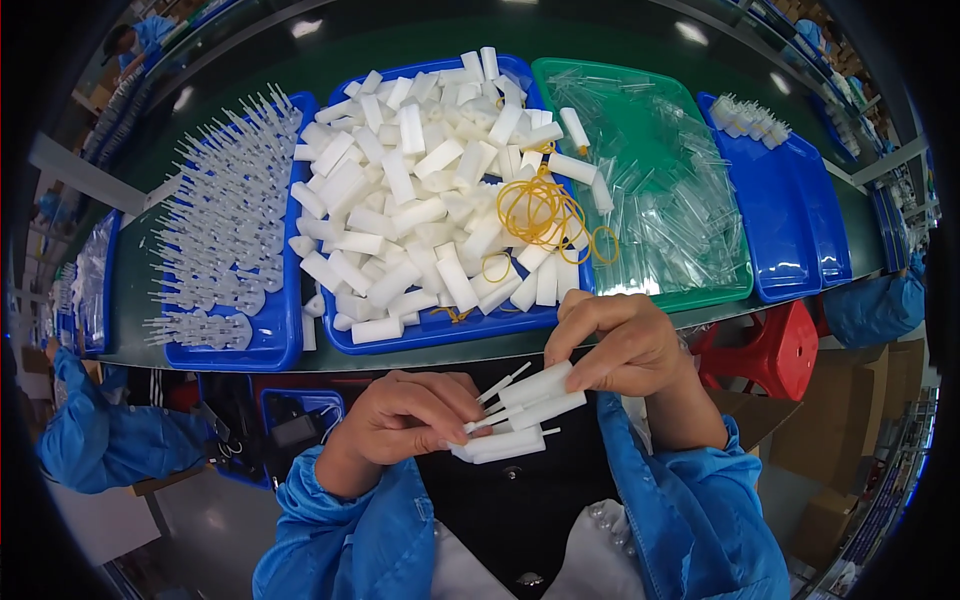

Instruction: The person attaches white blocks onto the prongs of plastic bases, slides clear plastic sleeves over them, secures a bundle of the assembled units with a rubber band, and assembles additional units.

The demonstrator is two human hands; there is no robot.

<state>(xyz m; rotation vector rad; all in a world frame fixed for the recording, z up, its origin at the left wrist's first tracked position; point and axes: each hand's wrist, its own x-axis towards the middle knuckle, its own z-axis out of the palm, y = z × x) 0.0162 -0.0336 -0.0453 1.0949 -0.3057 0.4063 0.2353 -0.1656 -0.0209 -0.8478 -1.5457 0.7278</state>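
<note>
My left hand [405, 420] and my right hand [620, 345] meet in front of my chest over a small bunch of white plastic sticks [520, 415]. The left hand grips the bunch from the left, with thin stems poking out near its fingers. The right hand pinches the upper stick of the bunch from above. Just beyond, a blue tray [440, 330] is heaped with the same white capped pieces [400, 200], and a tangle of yellow rubber bands [540, 215] lies on the heap at the right.
A blue tray at the left [285, 340] carries rows of white pointed parts. A green tray [700, 295] holds clear tubes, and another blue tray [790, 230] lies further right. Co-workers' blue sleeves [100, 440] show at both sides. A red stool [775, 350] stands under the bench.
</note>
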